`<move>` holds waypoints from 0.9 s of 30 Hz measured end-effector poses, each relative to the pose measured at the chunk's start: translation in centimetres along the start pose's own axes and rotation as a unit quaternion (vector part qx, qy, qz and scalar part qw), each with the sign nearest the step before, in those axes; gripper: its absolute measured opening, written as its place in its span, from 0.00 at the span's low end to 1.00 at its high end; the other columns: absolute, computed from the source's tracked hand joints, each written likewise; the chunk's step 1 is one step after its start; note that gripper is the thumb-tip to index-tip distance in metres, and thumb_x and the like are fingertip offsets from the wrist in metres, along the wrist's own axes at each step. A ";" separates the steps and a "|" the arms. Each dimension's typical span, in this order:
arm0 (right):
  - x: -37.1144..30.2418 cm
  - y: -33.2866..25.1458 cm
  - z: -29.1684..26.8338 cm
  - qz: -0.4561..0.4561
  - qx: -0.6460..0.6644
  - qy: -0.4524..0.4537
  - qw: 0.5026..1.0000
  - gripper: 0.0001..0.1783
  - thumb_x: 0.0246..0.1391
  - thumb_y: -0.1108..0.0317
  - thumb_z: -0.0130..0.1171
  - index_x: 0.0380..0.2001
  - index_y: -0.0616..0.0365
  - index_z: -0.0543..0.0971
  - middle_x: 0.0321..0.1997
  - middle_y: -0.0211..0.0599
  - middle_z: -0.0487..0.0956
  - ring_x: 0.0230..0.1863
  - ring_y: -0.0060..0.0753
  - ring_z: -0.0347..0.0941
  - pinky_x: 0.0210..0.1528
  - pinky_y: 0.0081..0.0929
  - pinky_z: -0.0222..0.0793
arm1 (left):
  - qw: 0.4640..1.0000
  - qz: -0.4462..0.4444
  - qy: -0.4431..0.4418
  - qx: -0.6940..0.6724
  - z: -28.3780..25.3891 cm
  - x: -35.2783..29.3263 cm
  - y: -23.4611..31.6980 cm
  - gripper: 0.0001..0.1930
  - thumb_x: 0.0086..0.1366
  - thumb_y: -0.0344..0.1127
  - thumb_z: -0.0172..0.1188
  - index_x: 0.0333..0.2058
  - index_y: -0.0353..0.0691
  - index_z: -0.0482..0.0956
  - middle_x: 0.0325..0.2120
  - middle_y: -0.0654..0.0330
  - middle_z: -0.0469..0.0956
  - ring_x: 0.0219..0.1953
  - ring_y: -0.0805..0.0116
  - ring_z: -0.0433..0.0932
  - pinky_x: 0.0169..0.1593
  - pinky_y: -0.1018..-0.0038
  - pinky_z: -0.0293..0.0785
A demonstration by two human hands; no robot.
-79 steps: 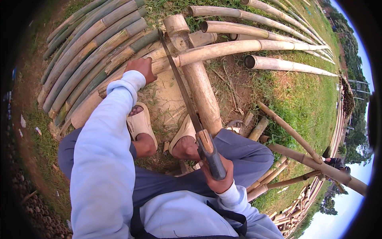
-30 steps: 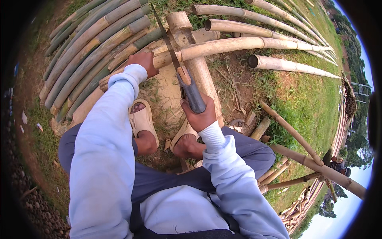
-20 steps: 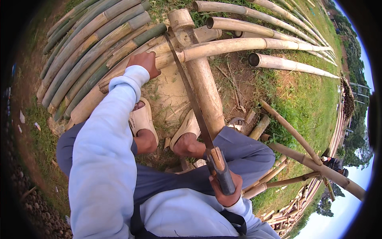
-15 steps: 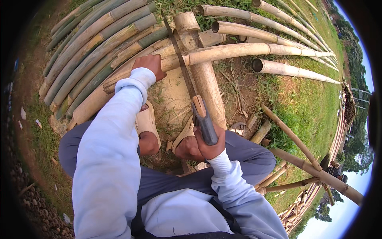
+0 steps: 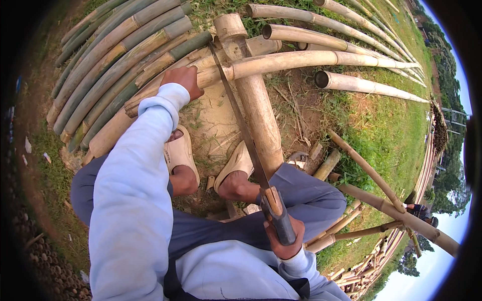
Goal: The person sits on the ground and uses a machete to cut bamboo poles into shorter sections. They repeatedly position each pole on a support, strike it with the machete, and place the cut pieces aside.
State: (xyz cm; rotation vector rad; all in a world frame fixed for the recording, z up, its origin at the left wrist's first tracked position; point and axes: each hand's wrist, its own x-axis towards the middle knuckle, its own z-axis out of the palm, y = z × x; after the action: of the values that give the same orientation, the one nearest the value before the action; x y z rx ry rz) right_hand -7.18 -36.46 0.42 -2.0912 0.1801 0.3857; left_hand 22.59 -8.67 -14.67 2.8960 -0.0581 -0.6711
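My right hand [image 5: 286, 238] is wrapped round the dark handle of a handsaw [image 5: 247, 131], close to my lap. The long blade runs forward and its far part crosses a pale bamboo pole [image 5: 286, 62], where it rests in or against the pole; the cut's depth is hidden. On the left of the blade, my left hand [image 5: 182, 81] grips that pole from above, its fingers curled over the far side. Under the pole lies a thick bamboo log [image 5: 258, 118] that carries it. Pale sawdust [image 5: 210, 108] covers the ground between hand and log.
Several greenish bamboo poles [image 5: 113, 62] lie side by side on the left. More pale poles [image 5: 369, 86] stretch away to the right. A lashed bamboo frame [image 5: 386, 206] stands at the right, with another person [image 5: 420, 212] beyond it. My sandalled feet [image 5: 181, 153] are below the pole.
My right hand has drawn the saw back toward my body, so less blade sticks out past the pole. My left hand keeps its hold on the pole.
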 end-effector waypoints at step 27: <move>16.4 2.3 7.0 -0.104 0.109 0.008 0.989 0.12 0.55 0.72 0.65 0.42 0.64 0.79 0.25 0.41 0.77 0.27 0.27 0.70 0.35 0.30 0.71 | 0.999 0.001 -0.003 0.038 -0.9 1.6 -0.6 0.27 0.55 0.50 0.70 0.48 0.38 0.83 0.47 0.44 0.84 0.50 0.47 0.84 0.56 0.57 0.80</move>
State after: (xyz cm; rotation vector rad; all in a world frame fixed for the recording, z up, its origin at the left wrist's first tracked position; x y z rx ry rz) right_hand 6.15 -31.25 -10.45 -1.8755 0.0108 0.2137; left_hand 24.43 -8.01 -14.63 2.9662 -0.0888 -0.6934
